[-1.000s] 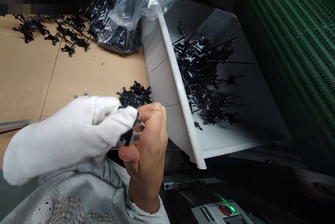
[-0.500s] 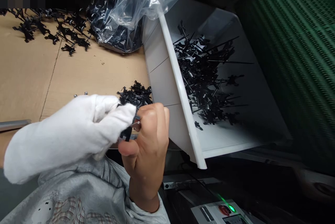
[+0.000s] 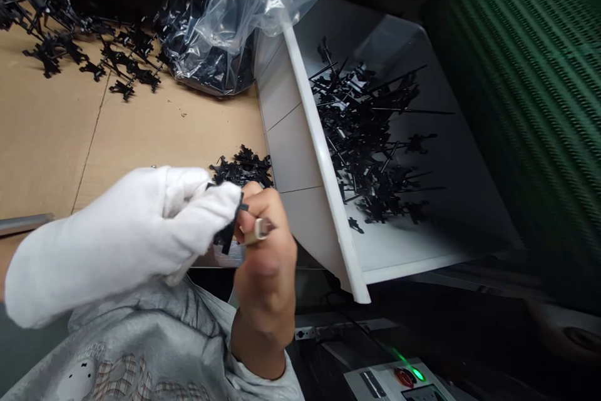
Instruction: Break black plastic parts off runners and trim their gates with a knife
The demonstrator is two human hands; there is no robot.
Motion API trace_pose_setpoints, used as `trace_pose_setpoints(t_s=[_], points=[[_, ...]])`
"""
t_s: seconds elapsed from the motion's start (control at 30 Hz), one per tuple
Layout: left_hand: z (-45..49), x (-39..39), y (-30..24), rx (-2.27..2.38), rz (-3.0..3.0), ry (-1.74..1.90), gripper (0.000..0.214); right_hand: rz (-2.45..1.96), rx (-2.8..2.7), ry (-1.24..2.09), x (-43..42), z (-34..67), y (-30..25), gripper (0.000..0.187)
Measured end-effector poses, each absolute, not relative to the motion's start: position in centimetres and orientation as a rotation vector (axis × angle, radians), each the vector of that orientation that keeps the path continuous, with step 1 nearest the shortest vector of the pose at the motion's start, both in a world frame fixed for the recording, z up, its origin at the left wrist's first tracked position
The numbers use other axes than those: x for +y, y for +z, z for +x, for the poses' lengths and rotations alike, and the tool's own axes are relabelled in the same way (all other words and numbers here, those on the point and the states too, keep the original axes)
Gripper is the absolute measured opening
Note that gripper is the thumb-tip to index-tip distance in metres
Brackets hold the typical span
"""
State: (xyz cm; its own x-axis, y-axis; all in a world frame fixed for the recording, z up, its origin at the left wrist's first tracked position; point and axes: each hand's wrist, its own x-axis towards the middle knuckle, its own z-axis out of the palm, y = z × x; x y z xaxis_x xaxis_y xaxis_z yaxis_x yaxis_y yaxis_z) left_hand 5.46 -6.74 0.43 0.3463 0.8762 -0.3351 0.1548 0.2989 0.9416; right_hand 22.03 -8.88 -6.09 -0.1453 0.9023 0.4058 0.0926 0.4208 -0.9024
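My left hand (image 3: 126, 235), in a white glove, pinches a small black plastic part (image 3: 229, 233) between thumb and fingers. My bare right hand (image 3: 263, 257) is closed round a small tool with a metal tip (image 3: 260, 229), held right against that part. Both hands meet just in front of my chest, over the near edge of the cardboard-covered table (image 3: 141, 132). A little pile of black parts (image 3: 244, 169) lies just beyond my hands.
A white chute tray (image 3: 323, 163) to the right holds several black sprue pieces (image 3: 370, 138). A clear plastic bag (image 3: 225, 19) of black parts sits at the back, more parts (image 3: 94, 57) spread at the far left. A green conveyor (image 3: 530, 101) runs on the right; a control panel (image 3: 399, 379) below.
My right hand has turned, so the tool's tip now shows above my fingers. The gloved hand stays closed on the black part and has shifted slightly left.
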Motion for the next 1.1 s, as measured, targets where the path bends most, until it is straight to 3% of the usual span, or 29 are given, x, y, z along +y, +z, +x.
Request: trace_pose_setpoints(t_s=[0.27,0.6,0.7,0.8,1.0,1.1], points=[[5.9,-6.9,0.4,1.271,1.374,0.747,0.033,-0.677,-1.167,1.436,-8.7,21.9,-5.5,0.015],[4.7,-7.0,-0.7,1.278,2.14,0.968,0.034,-0.683,-1.052,1.506,-8.4,21.9,-5.0,0.014],[4.8,-7.0,-0.7,1.27,2.018,0.933,0.037,-0.779,-1.095,1.51,-8.5,22.3,-4.8,0.028],[5.3,-6.9,0.0,1.265,1.528,0.741,0.044,-0.83,-1.264,1.406,-8.6,23.0,-4.8,0.047],[6.0,-6.6,0.8,1.079,1.109,0.634,0.04,-0.839,-1.616,0.951,-9.6,23.8,-5.5,0.017],[6.0,-6.7,0.3,1.016,1.002,0.646,0.036,-0.885,-1.683,0.774,-10.1,23.9,-6.0,0.023]])
